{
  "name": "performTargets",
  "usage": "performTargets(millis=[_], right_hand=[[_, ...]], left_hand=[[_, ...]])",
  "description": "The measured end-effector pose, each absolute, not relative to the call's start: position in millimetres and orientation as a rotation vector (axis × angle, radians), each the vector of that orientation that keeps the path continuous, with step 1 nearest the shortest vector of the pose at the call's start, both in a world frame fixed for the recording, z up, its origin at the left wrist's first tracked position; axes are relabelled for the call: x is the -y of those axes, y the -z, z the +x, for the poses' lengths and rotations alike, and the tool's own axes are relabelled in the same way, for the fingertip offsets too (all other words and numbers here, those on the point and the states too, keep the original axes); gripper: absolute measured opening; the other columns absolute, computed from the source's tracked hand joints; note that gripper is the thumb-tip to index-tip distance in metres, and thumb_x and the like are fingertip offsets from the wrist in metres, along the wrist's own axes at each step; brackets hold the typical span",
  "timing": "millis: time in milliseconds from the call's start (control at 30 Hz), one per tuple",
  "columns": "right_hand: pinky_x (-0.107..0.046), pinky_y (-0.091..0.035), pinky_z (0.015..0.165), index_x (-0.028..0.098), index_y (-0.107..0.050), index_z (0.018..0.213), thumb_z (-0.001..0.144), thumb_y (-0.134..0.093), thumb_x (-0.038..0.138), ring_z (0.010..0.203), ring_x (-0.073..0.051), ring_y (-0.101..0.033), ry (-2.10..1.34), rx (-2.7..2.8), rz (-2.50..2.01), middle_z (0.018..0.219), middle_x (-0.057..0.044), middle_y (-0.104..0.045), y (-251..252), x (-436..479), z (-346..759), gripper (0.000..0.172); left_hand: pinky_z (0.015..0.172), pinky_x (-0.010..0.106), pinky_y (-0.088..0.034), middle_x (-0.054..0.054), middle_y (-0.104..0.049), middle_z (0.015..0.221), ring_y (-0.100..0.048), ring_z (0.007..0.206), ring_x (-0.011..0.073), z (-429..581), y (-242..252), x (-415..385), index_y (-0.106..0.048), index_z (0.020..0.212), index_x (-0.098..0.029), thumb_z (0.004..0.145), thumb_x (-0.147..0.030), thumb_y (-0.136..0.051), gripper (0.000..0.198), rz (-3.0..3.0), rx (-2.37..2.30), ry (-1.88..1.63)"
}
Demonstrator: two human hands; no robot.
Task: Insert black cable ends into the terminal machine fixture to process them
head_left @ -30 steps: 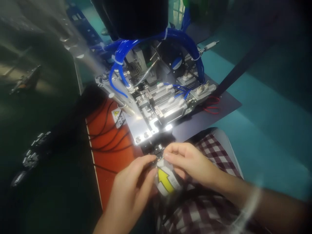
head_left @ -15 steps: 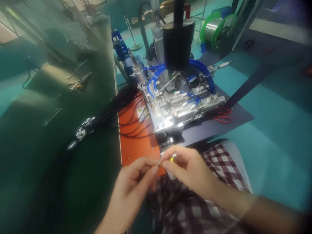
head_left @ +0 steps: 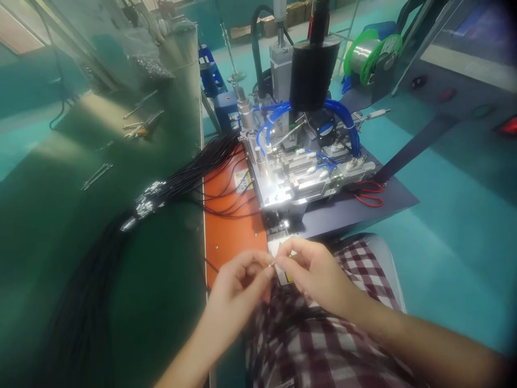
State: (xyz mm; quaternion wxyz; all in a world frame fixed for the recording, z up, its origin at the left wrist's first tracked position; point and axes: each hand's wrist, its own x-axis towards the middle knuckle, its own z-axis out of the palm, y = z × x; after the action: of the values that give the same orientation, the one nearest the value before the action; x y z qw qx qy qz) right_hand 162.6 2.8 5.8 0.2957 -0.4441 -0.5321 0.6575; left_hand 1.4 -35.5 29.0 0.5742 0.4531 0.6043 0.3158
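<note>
The small thin piece (head_left: 273, 263) lies between my hands near the orange panel's (head_left: 238, 237) right edge, pinched by my left fingertips and my right hand's (head_left: 313, 269); my left hand (head_left: 242, 280) is curled. The gap to the machine's (head_left: 307, 161) front looks wider than a second ago, so I judge I'm handling the piece clear of it.

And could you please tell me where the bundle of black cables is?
In the head view, the bundle of black cables lies left of the left hand, stretching across the green table to the orange plate.
</note>
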Motion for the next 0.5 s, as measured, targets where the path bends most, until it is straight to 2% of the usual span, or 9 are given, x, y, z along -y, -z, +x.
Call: performTargets(millis=[100,200,333,500], right_hand=[[-0.018,-0.029,0.04,0.019,-0.054,0.074,0.084,-0.057,0.025,0.041,-0.006,-0.037,-1.777,1.329,-1.228,0.047,0.01,-0.042,-4.4,-7.5,163.0,0.013],[-0.018,-0.031,0.041,0.019,-0.054,0.075,0.084,-0.059,0.032,0.042,-0.007,-0.038,-1.793,1.272,-1.24,0.049,0.009,-0.043,-4.5,-11.7,164.9,0.016],[-0.018,-0.031,0.043,0.018,-0.054,0.071,0.083,-0.059,0.034,0.042,-0.007,-0.038,-1.813,1.205,-1.251,0.047,0.009,-0.044,-3.7,-17.1,165.0,0.021],[-0.019,-0.031,0.047,0.017,-0.054,0.07,0.086,-0.056,0.033,0.042,-0.006,-0.036,-1.876,1.098,-1.205,0.044,0.008,-0.045,2.6,-23.9,165.4,0.023]], left_hand=[[0.042,0.018,-0.029,-0.003,-0.058,0.066,-0.039,0.045,0.0041,8.1,-28.3,26.5,-0.064,0.09,-0.017,0.083,-0.036,-0.064,0.02,1.149,-1.454,-0.862],[0.044,0.017,-0.033,-0.003,-0.057,0.066,-0.043,0.045,0.0038,14.3,-25.1,18.0,-0.063,0.077,-0.016,0.082,-0.033,-0.066,0.019,1.17,-1.472,-0.931],[0.041,0.017,-0.031,-0.003,-0.058,0.066,-0.044,0.044,0.0039,19.4,-15.7,8.0,-0.059,0.077,-0.016,0.083,-0.038,-0.065,0.023,1.041,-1.401,-0.972],[0.043,0.015,-0.026,-0.005,-0.052,0.062,-0.036,0.044,0.0017,18.8,-9.8,-2.4,-0.058,0.076,-0.015,0.082,-0.038,-0.066,0.024,0.89,-1.361,-0.943]])
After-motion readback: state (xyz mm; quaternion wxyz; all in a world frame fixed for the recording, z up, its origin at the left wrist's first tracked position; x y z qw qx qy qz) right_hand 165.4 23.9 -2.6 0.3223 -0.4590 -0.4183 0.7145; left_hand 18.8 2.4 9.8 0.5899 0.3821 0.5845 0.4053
